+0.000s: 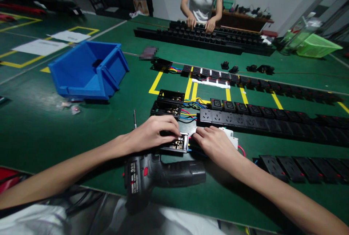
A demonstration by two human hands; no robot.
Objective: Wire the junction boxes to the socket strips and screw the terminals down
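My left hand [159,131] is bent over a small black terminal box [178,146] with brass screw terminals, its fingers closed on the box's left and upper edge. Just right of the box, my right hand [215,142] is closed with fingertips at the red and blue wires [197,151] that run into it. A white part [230,136] shows behind my right hand, with a red wire [241,150] curving out. Nearer me lies a black cordless screwdriver [163,173], its bit [134,118] showing past my left wrist.
Behind my hands, more black terminal boxes [166,108] are wired to long socket strips [231,118]. A blue bin [81,78] stands at left. Another strip [302,167] lies at right. Across the green table [131,75], a person's hands [209,25] work over black strips.
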